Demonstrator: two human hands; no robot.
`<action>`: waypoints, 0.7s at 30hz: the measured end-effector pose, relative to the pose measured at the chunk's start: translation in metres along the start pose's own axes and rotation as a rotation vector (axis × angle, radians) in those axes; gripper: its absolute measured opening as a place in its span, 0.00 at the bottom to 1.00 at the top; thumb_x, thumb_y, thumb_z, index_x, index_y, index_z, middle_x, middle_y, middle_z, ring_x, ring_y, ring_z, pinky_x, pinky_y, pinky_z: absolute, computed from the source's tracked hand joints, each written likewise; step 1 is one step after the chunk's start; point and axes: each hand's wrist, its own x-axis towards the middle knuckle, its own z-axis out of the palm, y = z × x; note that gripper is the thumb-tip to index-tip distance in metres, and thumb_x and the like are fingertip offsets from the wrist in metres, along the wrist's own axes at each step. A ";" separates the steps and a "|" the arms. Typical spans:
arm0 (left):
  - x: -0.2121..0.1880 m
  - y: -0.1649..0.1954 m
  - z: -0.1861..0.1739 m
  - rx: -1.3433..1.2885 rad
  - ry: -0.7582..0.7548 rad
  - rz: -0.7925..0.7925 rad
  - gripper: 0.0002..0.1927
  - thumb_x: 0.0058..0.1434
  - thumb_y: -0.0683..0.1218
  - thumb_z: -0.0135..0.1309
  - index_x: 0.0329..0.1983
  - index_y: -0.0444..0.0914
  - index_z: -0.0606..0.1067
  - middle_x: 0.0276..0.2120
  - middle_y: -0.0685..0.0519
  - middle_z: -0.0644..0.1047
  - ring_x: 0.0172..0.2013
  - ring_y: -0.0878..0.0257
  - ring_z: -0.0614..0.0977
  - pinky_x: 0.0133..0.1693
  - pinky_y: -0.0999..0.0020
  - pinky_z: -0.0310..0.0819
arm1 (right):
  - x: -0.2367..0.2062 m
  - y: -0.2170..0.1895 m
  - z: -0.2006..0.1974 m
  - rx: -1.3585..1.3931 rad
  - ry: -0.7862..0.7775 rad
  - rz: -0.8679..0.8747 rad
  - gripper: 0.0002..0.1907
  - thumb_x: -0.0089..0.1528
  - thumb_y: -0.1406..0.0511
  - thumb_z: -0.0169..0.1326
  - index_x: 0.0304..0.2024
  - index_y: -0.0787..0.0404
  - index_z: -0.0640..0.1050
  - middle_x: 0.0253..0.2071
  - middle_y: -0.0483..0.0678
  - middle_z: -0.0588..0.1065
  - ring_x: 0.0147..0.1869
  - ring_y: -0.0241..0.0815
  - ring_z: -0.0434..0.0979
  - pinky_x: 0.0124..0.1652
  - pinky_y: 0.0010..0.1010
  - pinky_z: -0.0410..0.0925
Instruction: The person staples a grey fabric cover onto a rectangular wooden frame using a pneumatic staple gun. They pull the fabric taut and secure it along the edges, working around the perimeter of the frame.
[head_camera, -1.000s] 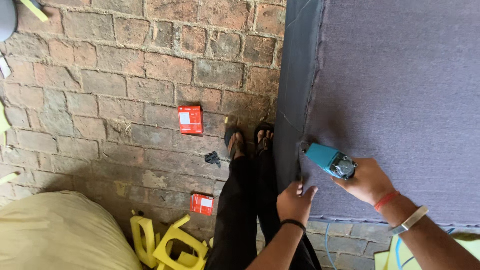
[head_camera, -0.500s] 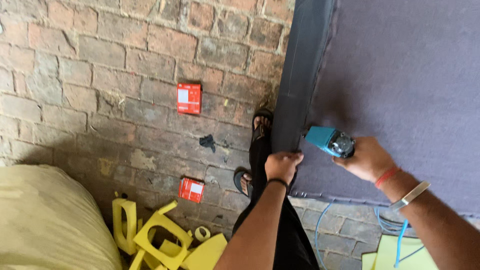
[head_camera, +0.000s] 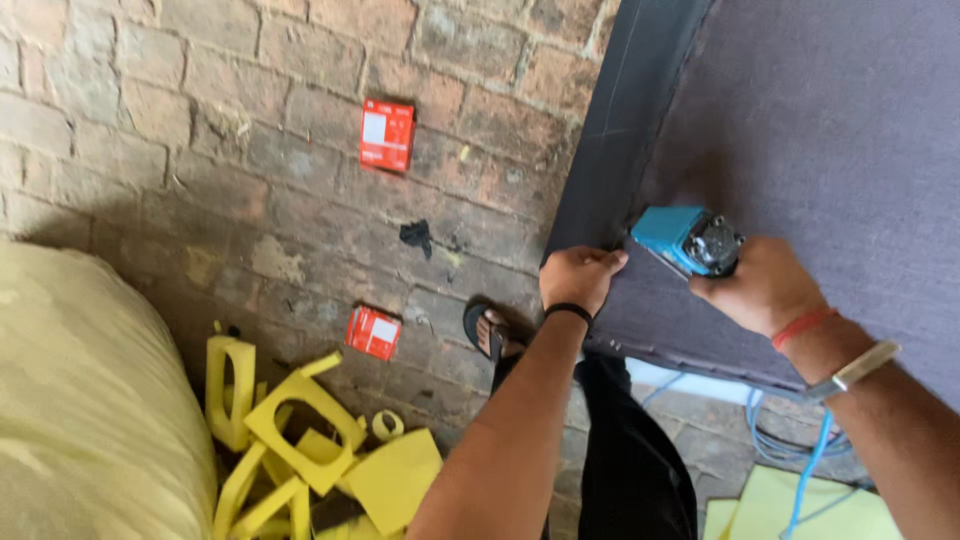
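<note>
Gripping boxy teal stapler (head_camera: 688, 240), felt panel (head_camera: 800, 130)

A fabric-covered panel (head_camera: 800, 130) occupied the upper right of the view, its left edge running down toward the middle. The left hand (head_camera: 578, 278) rested on that edge; the right hand (head_camera: 760, 288) lay just to its right, on the panel face, gripping a stapler tool (head_camera: 688, 240) positioned between the two hands. Below the panel's lower edge lay a hose (head_camera: 800, 460). On the brick floor (head_camera: 200, 150) to the left sat two small boxes — one (head_camera: 387, 134) farther off, one (head_camera: 373, 332) nearer. Foam offcuts (head_camera: 300, 440) lay near the second box, beside a large foam block (head_camera: 90, 410) at far left. A sandalled foot (head_camera: 487, 332) stood below the left hand.
</note>
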 end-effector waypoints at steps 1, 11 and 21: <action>-0.008 0.000 0.000 0.060 0.034 0.039 0.13 0.52 0.54 0.67 0.33 0.41 0.85 0.30 0.52 0.85 0.33 0.60 0.85 0.40 0.63 0.78 | 0.001 0.001 0.001 -0.024 0.010 -0.044 0.17 0.54 0.55 0.62 0.35 0.62 0.83 0.30 0.58 0.81 0.36 0.57 0.84 0.39 0.43 0.77; -0.047 -0.057 0.015 0.091 0.455 0.372 0.12 0.49 0.51 0.69 0.28 0.39 0.81 0.34 0.49 0.80 0.39 0.48 0.81 0.44 0.55 0.75 | -0.015 -0.009 -0.008 0.009 0.026 -0.158 0.18 0.50 0.55 0.65 0.32 0.62 0.83 0.31 0.61 0.80 0.38 0.61 0.82 0.39 0.46 0.75; -0.032 -0.040 -0.004 0.141 0.212 -0.039 0.13 0.51 0.54 0.68 0.32 0.42 0.84 0.40 0.49 0.81 0.43 0.51 0.83 0.47 0.58 0.77 | -0.008 -0.003 0.013 -0.102 0.153 -0.301 0.15 0.51 0.57 0.65 0.32 0.62 0.83 0.32 0.60 0.80 0.40 0.60 0.83 0.41 0.45 0.76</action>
